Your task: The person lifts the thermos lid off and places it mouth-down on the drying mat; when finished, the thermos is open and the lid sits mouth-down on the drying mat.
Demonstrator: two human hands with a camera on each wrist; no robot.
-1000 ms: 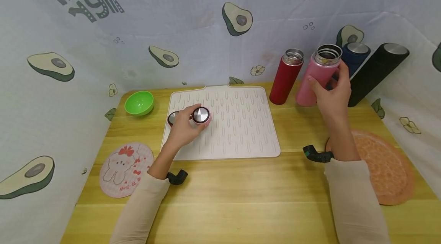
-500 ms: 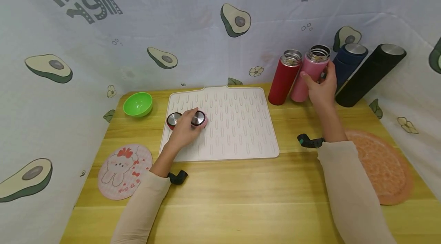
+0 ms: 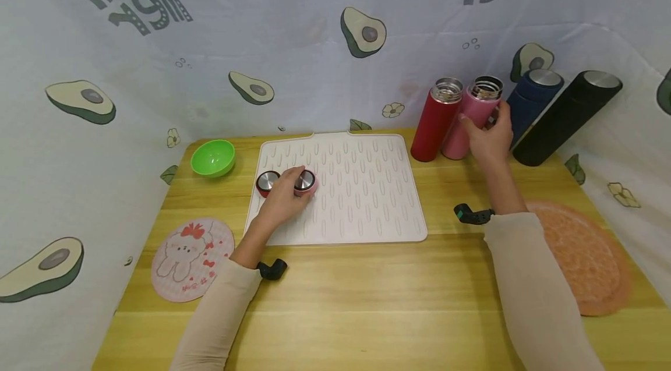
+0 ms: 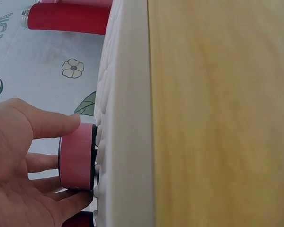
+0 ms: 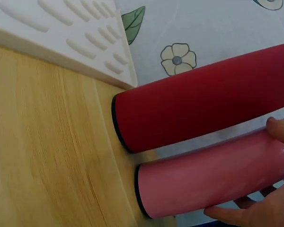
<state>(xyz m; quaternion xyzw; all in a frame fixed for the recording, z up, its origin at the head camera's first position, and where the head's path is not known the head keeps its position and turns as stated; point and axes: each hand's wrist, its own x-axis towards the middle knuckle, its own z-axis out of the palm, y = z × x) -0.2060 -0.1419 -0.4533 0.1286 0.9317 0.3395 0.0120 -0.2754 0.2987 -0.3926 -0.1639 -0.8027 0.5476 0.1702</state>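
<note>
My left hand (image 3: pixel 283 201) pinches a pink flask lid (image 4: pixel 78 156) with a steel top, thumb on one side and fingers on the other. That lid rests on the white ridged mat (image 3: pixel 362 202), just right of a red flask lid (image 3: pixel 268 182). With my right hand (image 3: pixel 491 137) I grip the lidless pink flask (image 5: pixel 203 184) around its body. It stands upright at the back right, mouth uncovered, base at the tabletop. Close on its left is a lidless red flask (image 3: pixel 435 126). My right palm side is partly hidden in the head view.
Right of the pink flask stand a capped blue flask (image 3: pixel 532 100) and a taller capped black flask (image 3: pixel 568 117). A green bowl (image 3: pixel 212 158) sits back left. A rabbit-print round mat (image 3: pixel 183 266) and an orange round mat (image 3: pixel 582 260) lie at the sides. Printed cloth (image 3: pixel 309 50) hangs behind.
My right hand has moved the pink flask left and down, beside the red one. My left hand has lowered the pink lid slightly; the red lid shows more fully.
</note>
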